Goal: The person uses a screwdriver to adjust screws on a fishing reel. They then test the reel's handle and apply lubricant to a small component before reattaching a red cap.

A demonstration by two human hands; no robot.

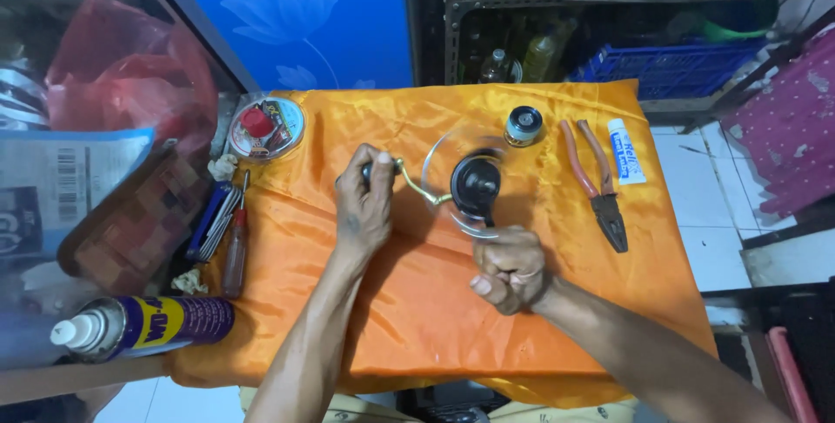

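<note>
Left hand (364,201) fingers pinch the dark knob of a brass crank (419,186), right hand (511,268) fists around the black reel (475,186) stem, glossy orange cloth (417,301) beneath both.

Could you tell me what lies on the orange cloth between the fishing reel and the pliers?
In the head view, the stretch between the fishing reel and the pliers is bare orange cloth; the small round spool sits farther back.

hands (435,232) gripping fishing reel (474,188), orange cloth (417,301)
</note>
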